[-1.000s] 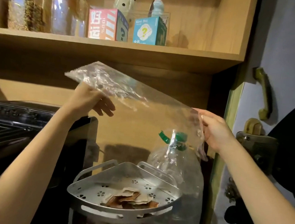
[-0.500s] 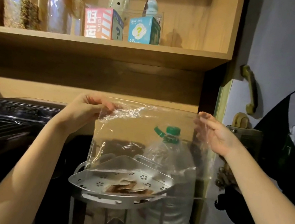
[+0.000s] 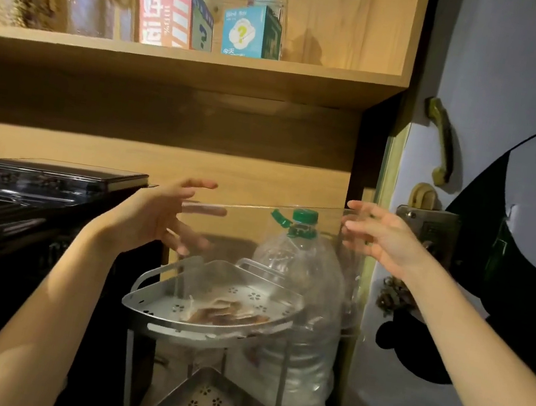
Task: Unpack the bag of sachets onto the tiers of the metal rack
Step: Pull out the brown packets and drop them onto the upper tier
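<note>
The clear bag (image 3: 271, 244) hung stretched between both hands above the rack (image 3: 211, 301). The left hand (image 3: 154, 218) at 9 o'clock and right hand (image 3: 382, 239) at 3 o'clock showed spread fingers at its top corners; whether they pinched it I could not tell. Sachets (image 3: 227, 312) lay on the top tier.
</note>
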`<state>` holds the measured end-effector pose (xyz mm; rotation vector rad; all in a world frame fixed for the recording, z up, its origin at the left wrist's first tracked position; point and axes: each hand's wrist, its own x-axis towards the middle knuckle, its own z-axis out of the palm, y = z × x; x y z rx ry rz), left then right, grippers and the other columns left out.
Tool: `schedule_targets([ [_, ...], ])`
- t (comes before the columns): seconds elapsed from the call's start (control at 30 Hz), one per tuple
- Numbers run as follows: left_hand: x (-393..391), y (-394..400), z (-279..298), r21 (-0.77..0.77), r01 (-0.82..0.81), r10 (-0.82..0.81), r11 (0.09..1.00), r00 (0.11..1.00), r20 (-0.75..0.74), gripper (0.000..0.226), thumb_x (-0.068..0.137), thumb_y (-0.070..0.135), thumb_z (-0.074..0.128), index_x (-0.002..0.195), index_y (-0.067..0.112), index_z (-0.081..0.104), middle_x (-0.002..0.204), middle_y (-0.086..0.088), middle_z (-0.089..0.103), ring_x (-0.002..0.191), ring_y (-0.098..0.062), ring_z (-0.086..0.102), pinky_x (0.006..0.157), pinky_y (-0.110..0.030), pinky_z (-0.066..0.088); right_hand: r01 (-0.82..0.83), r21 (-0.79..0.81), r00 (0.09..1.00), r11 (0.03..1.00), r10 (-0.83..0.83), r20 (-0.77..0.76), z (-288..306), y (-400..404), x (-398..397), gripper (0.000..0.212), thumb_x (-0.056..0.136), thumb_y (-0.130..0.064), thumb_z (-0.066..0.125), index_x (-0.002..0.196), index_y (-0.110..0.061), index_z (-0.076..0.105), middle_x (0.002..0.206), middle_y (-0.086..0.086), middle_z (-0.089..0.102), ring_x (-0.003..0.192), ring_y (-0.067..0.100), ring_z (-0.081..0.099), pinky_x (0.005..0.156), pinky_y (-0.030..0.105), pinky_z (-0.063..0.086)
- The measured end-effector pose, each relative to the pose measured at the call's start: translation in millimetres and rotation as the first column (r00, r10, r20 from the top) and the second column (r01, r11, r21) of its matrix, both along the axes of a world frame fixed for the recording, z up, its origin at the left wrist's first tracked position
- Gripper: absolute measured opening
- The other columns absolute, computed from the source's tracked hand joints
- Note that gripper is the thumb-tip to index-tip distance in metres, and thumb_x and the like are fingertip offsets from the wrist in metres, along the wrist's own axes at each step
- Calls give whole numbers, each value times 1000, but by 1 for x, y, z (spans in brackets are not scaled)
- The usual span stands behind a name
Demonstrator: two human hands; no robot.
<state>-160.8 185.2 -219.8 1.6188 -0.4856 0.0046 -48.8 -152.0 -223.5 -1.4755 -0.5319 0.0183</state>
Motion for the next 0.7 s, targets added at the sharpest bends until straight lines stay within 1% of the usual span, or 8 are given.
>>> schedule_targets([
  [0.07, -5, -4, -5, 93, 30, -22, 995, 996, -84, 85, 54, 59, 75, 129, 31, 45, 119, -13, 65, 68, -32, 70, 49, -31, 57, 21, -45, 999, 999, -19, 39, 0, 2, -5, 33, 81, 3, 60, 102, -23, 60, 88, 0, 68, 76, 12, 67, 64, 28, 57],
  [0.17, -14, -19, -15, 344, 82, -15, 935, 981, -192, 86, 58, 61, 73, 131, 26, 42, 114, -13, 67, 72, -30, 70, 55, -32, 58, -6, -125, 997, 992, 14, 70, 0, 9, -15, 37, 79, 4, 62, 102, -24, 60, 88, 1, 69, 70, 9, 68, 59, 24, 58],
  [0.23, -18, -30, -25, 468, 127, -2, 875, 966, -257, 71, 68, 54, 69, 126, 19, 47, 108, -12, 70, 82, -30, 69, 63, -33, 57, -24, -194, 996, 981, 41, 84, -2, 17, -22, 37, 78, 6, 62, 102, -22, 61, 89, 2, 69, 69, 9, 68, 59, 23, 58],
  [0.3, -22, -40, -43, 539, 161, -18, 827, 965, -261, 41, 83, 39, 62, 116, 15, 57, 102, -11, 72, 90, -28, 67, 68, -34, 56, -31, -270, 995, 962, 56, 86, -6, 26, -29, 37, 78, 8, 61, 103, -19, 62, 87, 2, 69, 68, 10, 67, 58, 23, 58],
  [0.4, -31, -49, -78, 510, 162, -37, 845, 969, -246, 16, 85, 17, 61, 100, 11, 65, 91, -8, 69, 82, -22, 66, 64, -33, 54, -19, -352, 996, 936, 50, 79, -21, 38, -38, 37, 77, 11, 60, 102, -16, 63, 85, 4, 69, 68, 14, 65, 58, 26, 58],
  [0.47, -43, -53, -103, 423, 166, -45, 891, 958, -282, 10, 86, 5, 58, 95, 4, 63, 80, -1, 70, 67, -12, 66, 54, -23, 55, -28, -390, 996, 920, 58, 65, -36, 45, -45, 37, 76, 12, 60, 103, -14, 62, 85, 7, 68, 67, 14, 64, 59, 27, 57],
  [0.6, -67, -51, -155, 345, 135, -22, 929, 950, -311, 15, 86, 6, 58, 81, 17, 66, 69, 7, 66, 56, -7, 57, 50, -17, 42, -72, -485, 993, 871, 109, 49, -67, 57, -60, 37, 76, 12, 60, 109, -5, 61, 78, 6, 68, 56, 7, 63, 53, 24, 56],
  [0.7, -87, -47, -193, 278, 154, -23, 948, 905, -425, 15, 85, 3, 58, 79, 14, 66, 72, 2, 65, 61, -12, 57, 56, -18, 44, -153, -607, 979, 780, 201, 12, -88, 69, -75, 36, 76, 11, 59, 107, -9, 62, 75, 5, 68, 58, 8, 64, 52, 24, 56],
])
